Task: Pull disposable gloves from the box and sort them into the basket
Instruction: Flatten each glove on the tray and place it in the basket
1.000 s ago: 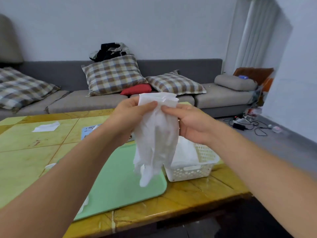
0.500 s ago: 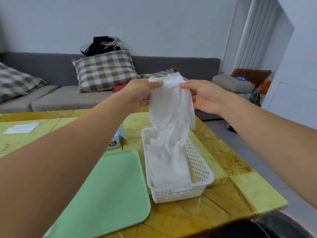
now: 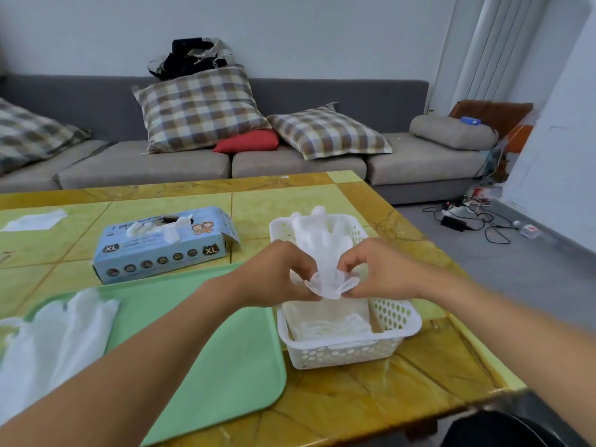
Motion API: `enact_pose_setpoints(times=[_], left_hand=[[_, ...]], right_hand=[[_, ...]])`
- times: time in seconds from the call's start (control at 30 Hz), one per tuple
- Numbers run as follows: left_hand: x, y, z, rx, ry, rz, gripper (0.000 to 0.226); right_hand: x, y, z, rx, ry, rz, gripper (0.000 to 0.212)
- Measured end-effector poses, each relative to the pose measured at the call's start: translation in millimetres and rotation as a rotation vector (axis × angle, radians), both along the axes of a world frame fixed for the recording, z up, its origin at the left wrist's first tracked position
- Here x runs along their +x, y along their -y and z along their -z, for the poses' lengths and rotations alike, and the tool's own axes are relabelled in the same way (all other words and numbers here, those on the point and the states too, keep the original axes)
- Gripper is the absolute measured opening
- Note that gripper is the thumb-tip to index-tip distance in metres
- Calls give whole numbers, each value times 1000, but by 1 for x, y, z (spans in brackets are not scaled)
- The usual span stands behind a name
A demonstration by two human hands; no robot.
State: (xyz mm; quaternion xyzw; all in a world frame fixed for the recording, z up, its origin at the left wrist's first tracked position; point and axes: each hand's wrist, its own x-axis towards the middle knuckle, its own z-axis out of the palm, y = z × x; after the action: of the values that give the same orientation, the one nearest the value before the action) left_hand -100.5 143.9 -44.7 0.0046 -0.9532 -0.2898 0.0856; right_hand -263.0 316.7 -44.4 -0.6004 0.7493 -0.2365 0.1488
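A thin clear-white disposable glove (image 3: 322,250) lies stretched along the white perforated basket (image 3: 396,321), its fingers draped over the far rim. My left hand (image 3: 280,272) and my right hand (image 3: 377,269) both pinch its cuff end just above the basket's middle. Under it, several flat gloves (image 3: 329,321) are stacked in the basket. The light blue glove box (image 3: 161,246), marked XL, lies on the table left of the basket with a glove poking from its slot.
A green mat (image 3: 206,350) covers the table's near left, with loose gloves (image 3: 54,333) at its left end. A white sheet (image 3: 35,220) lies far left. The yellow table (image 3: 419,382) ends just right of the basket. A grey sofa with cushions stands behind.
Both hands have come down from chest height to the basket, and the glove that hung from them now lies along the basket. The view has tilted down.
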Motion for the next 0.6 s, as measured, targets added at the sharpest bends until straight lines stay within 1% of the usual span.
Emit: enact_pose_setpoints(times=[0.07,0.13,0.2,0.27,0.3,0.43,0.5,0.6], left_hand=[[1,-5,-3,-122,70,55,12],[1,-10,-6,-211,175,60,16],[0,-16,-8,-285,268,71,19],[-1,-21,-10,-316,349,88,22],[-2,-22,-12,-313,390,101,23],[-3,-25,-19,-299,536,156,29],[-6,-29,-21,-332,607,169,31],[-11,-36,-21,-390,688,157,34]], right_hand=[[7,-5,-1,55,-73,-23,11],[13,-10,-3,75,-83,-22,16],[16,-14,-6,131,-102,-11,31],[20,-16,-12,212,-134,-22,44],[21,-17,-14,237,-141,-43,43],[24,-16,-19,352,-164,-87,23],[25,-14,-26,428,-78,-97,17],[23,-8,-39,481,151,-131,24]])
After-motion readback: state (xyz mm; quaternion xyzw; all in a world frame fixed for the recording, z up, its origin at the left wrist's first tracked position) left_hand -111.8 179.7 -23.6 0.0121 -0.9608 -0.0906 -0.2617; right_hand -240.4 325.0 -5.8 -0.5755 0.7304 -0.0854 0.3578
